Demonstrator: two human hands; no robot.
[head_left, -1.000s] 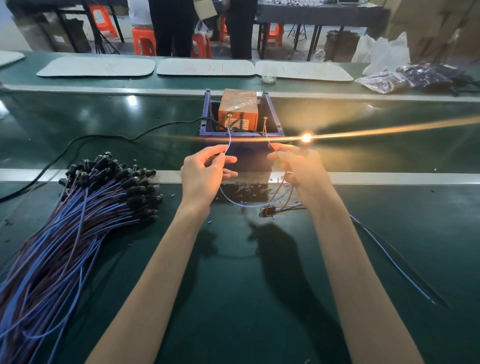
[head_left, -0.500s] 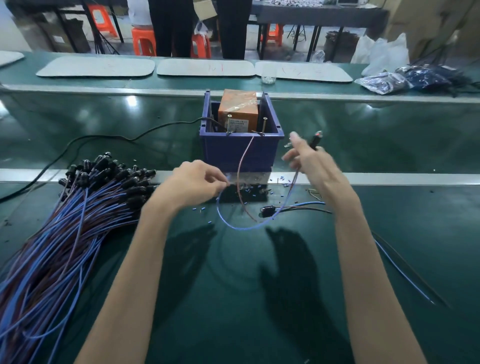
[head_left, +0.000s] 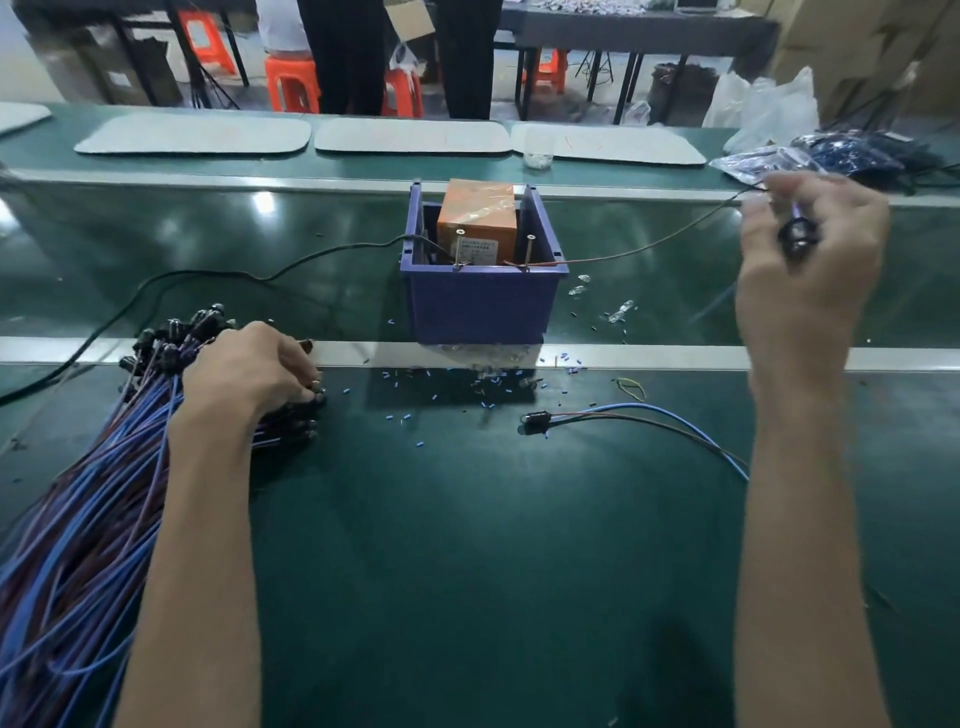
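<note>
A blue plastic bin (head_left: 480, 306) stands mid-table with an orange box (head_left: 478, 218) and two upright metal pins inside. My right hand (head_left: 805, 270) is raised at the right and grips a black-capped lamp lead (head_left: 797, 236); its brown wire trails back to the bin's rim. My left hand (head_left: 260, 369) rests on the heads of a big bundle of blue and brown leads (head_left: 104, 493) at the left, fingers curled on the black caps. One loose lead (head_left: 537, 420) lies on the green mat in front of the bin.
Small blue sleeve offcuts (head_left: 467, 395) litter the mat near the bin. A black cable (head_left: 208, 275) runs left from the bin. Clear bags of parts (head_left: 769, 161) sit at the far right. White mats, orange stools and standing people are beyond the table.
The lamp lit at the bin's pins, then went dark. My right hand carried the lead up and to the right. My left hand let go of the wire and moved left onto the bundle.
</note>
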